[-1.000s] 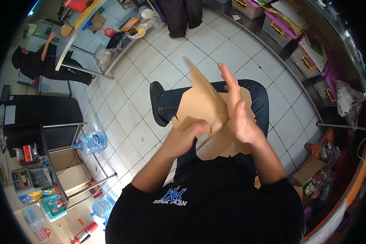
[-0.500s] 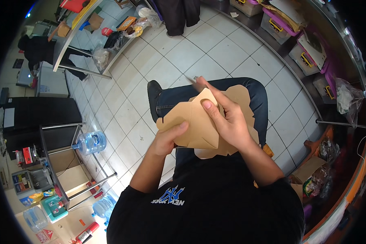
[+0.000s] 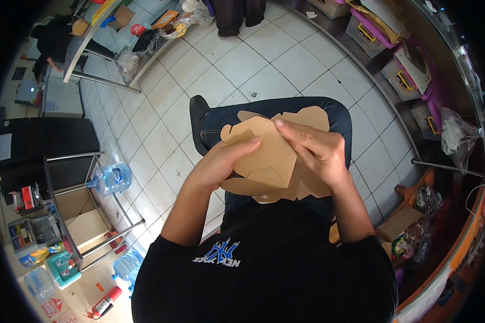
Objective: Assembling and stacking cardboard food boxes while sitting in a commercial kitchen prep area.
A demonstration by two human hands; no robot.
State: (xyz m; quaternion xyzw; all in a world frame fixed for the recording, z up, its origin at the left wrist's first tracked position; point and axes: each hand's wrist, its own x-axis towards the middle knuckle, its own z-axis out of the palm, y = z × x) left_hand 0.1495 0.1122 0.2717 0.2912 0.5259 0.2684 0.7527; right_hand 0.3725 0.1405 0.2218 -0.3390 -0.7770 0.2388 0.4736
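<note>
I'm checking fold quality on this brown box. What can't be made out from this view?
- Box underside and inside: head view, hidden by its own flaps.
- Left hand palm and right hand fingertips: hidden against the cardboard.
- Sheets beneath the box: count unclear, box and right hand cover them.

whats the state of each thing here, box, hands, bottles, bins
brown cardboard box: partly folded, flaps up, held over the lap
left hand: gripping the box's left side, fingertips on a flap
right hand: gripping the box's top right, fingers pressing a flap
water bottle: lying on its side on the tiled floor
storage bins: lids shut, lined up along the wall
open carton: standing open under the metal rack
</note>
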